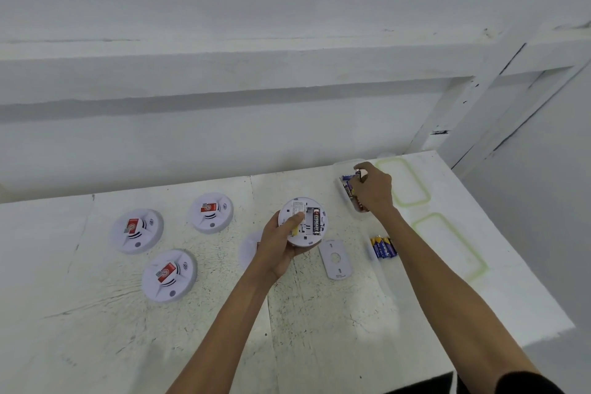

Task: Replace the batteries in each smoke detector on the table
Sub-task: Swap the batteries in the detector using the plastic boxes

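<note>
One smoke detector (302, 222), turned on its back with the battery bay open, sits tilted above the table (319, 313) at centre frame. The left hand (279, 246) grips it from below, thumb laid across the bay. A single black cell (316, 221) is seated there; a sliver of yellow under the thumb cannot be identified. To the upper right, the right hand (372, 192) reaches into a clear tray (343, 190) of batteries and appears to pinch a dark battery (358, 174) between thumb and fingertip. The likeliest slip is a mix-up: a second cluster of blue-and-gold batteries (383, 246) lies just below the tray, and nothing visible tells spent from fresh. A cell set in the wrong way round, or the one-handed hold letting the detector tip and shed its seated cell, are the other hazards. The detached cover plate (335, 254) lies just beside the held unit, within the sweep of either forearm. Three more detectors (137, 230) lie face up at left, and another (249, 246) is half hidden behind the left hand. Two green-edged lids (427, 198) lie at right. Only "EVEREADY" on the seated cell can be read. The white label beside it, the red stickers on the waiting units and the print on the loose batteries are too small to make out.
</note>
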`<action>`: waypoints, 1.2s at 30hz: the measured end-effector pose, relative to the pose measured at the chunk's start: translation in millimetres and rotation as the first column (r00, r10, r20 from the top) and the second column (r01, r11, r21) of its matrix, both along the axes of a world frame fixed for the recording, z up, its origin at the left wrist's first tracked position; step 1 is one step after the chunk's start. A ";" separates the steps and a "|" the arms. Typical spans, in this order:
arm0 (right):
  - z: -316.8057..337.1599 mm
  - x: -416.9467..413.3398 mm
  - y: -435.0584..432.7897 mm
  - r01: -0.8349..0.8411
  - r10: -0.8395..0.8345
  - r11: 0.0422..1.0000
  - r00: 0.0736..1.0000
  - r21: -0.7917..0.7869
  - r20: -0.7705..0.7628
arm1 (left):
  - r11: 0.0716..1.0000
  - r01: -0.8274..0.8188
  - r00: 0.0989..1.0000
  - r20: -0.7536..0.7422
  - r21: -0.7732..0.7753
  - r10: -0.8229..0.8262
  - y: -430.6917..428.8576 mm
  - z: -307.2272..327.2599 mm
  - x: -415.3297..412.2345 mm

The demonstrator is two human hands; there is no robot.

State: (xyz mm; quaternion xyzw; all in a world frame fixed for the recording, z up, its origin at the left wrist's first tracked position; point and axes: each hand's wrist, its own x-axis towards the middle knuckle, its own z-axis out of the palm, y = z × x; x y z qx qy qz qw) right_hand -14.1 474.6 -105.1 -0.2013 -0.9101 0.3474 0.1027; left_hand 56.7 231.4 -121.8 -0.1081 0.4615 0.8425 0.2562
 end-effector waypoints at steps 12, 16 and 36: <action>42.6 73.2 -59.0 -0.176 0.098 0.952 0.950 -0.249 -0.296 | 0.998 -0.059 0.998 0.033 -0.036 0.060 12.8 3.5 -4.9; 40.1 94.1 -76.7 -0.236 0.160 0.953 0.924 -0.190 -0.347 | 0.997 -0.071 0.997 0.020 -0.028 0.071 14.7 4.1 -4.6; 21.6 118.7 -83.1 -0.305 0.254 0.751 0.952 -0.586 -0.169 | 0.994 -0.048 0.998 0.033 0.098 0.045 17.1 6.4 3.9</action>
